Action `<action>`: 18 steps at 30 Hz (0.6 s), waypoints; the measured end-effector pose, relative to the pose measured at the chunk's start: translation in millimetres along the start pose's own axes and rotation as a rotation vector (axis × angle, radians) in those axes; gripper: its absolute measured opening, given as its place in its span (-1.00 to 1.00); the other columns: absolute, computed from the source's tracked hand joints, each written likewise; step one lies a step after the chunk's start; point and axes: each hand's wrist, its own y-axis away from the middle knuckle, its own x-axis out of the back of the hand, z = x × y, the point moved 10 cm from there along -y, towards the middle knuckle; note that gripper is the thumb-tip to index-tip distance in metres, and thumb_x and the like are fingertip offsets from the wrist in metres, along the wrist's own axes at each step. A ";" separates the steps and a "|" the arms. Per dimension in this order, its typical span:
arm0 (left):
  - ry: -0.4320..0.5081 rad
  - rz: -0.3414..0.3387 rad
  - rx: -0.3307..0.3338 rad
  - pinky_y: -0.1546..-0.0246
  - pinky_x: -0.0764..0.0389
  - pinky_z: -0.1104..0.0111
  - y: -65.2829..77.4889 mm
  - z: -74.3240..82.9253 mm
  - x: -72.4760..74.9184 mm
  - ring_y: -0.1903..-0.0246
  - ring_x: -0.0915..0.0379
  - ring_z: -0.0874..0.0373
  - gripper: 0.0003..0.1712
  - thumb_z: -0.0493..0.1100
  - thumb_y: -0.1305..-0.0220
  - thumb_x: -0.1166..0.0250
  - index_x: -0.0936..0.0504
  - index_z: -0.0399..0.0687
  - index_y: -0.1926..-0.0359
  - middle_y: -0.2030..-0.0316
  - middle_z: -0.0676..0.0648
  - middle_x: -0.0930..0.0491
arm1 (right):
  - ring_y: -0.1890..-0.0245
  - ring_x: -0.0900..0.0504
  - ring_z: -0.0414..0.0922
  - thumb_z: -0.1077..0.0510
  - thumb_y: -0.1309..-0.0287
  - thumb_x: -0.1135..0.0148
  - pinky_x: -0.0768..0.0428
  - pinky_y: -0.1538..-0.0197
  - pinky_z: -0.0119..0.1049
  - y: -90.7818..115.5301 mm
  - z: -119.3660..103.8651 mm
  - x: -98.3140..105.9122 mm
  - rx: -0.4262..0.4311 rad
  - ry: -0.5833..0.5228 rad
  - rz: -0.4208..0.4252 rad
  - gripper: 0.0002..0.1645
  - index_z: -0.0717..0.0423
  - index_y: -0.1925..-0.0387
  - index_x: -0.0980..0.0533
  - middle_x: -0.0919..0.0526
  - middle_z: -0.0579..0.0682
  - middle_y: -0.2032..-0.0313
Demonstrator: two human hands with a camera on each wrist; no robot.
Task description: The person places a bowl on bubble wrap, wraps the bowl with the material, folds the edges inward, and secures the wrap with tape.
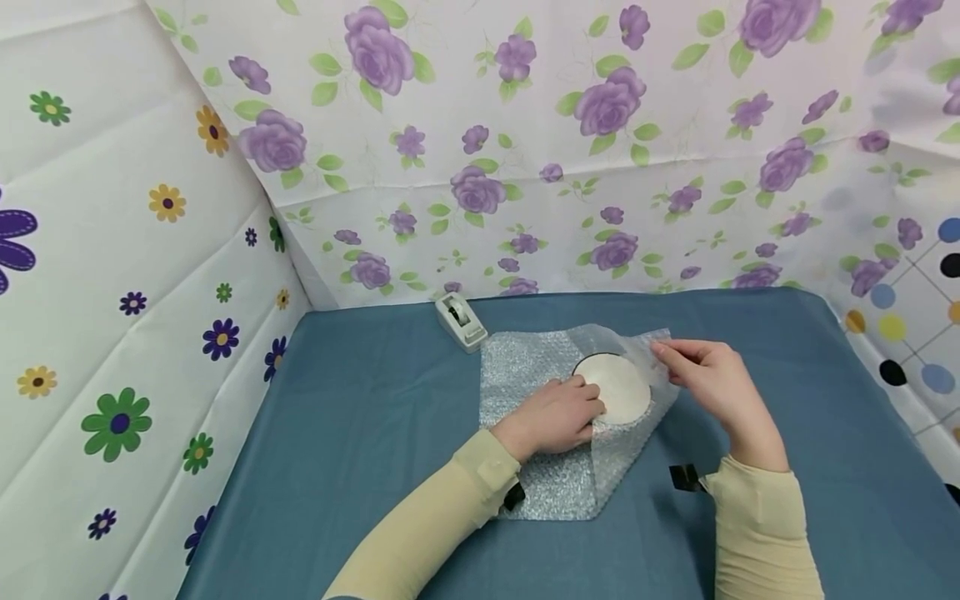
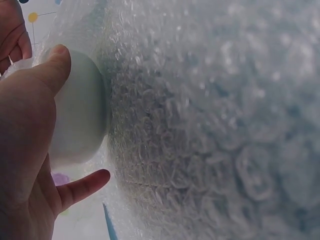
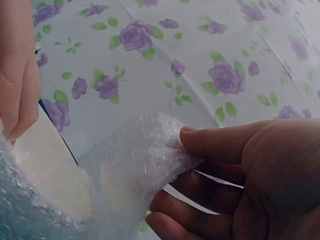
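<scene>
A round white dish-like piece (image 1: 618, 388) with a dark edge lies on a sheet of bubble wrap (image 1: 517, 358). Its exact kind does not show. The near right part of the sheet is folded up against it. My left hand (image 1: 558, 414) rests on the piece's left side, its thumb (image 2: 59, 60) touching the pale surface in the left wrist view. At the sheet's far right corner, my right hand (image 1: 712, 379) pinches the bubble wrap (image 3: 145, 150) between thumb and fingers and holds it raised beside the piece.
A white tape dispenser (image 1: 461, 321) stands at the back, just off the sheet's far left corner. Blue cloth (image 1: 360, 433) covers the table. Flowered sheets (image 1: 480, 150) hang behind it and along the sides.
</scene>
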 end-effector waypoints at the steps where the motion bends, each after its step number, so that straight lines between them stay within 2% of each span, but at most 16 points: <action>1: 0.001 0.003 0.001 0.21 -0.48 0.29 0.2 -0.1 0.4 0.09 -0.40 0.17 -0.74 -0.04 -0.65 -0.11 -0.71 0.26 -0.12 0.06 0.12 -0.55 | -0.14 -0.71 0.17 -0.37 -0.56 -0.11 -0.68 -0.18 0.12 -0.3 -0.2 -0.2 0.004 0.005 0.002 -0.17 0.24 -0.40 -0.57 -0.64 0.28 -0.25; 7: 0.008 0.012 0.000 0.05 -0.51 0.25 1.9 -0.8 1.0 0.02 -0.45 0.18 -0.74 -0.02 -0.67 -0.11 -0.70 0.25 -0.15 0.04 0.13 -0.57 | -0.11 -0.72 0.19 -0.35 -0.57 -0.11 -0.67 -0.17 0.20 -0.9 -1.3 -1.7 0.025 0.031 0.007 -0.19 0.24 -0.38 -0.59 -0.68 0.28 -0.20; 10: 0.018 0.019 0.000 -0.09 -0.52 0.24 2.6 -1.4 1.6 -0.06 -0.48 0.19 -0.73 -0.02 -0.67 -0.11 -0.69 0.25 -0.17 0.00 0.14 -0.60 | -0.07 -0.73 0.17 -0.33 -0.57 -0.11 -0.69 -0.13 0.17 -1.2 -0.9 -1.7 0.023 0.051 0.008 -0.22 0.23 -0.36 -0.61 -0.70 0.25 -0.16; 14: 0.039 0.034 -0.003 -0.29 -0.45 0.25 3.0 -2.5 3.1 -0.17 -0.49 0.21 -0.72 -0.02 -0.68 -0.10 -0.68 0.23 -0.19 -0.07 0.15 -0.64 | -0.03 -0.73 0.14 -0.32 -0.58 -0.12 -0.70 -0.10 0.14 -1.5 -0.5 -2.8 0.020 0.059 -0.002 -0.24 0.24 -0.34 -0.61 -0.71 0.24 -0.15; 18: 0.058 0.062 -0.015 -0.36 -0.39 0.25 3.9 -3.6 6.2 -0.20 -0.50 0.22 -0.73 -0.03 -0.68 -0.09 -0.68 0.21 -0.16 -0.10 0.15 -0.66 | -0.05 -0.72 0.14 -0.29 -0.60 -0.12 -0.69 -0.12 0.17 -1.5 -1.8 -4.6 0.029 0.048 -0.020 -0.24 0.27 -0.36 -0.59 -0.69 0.27 -0.18</action>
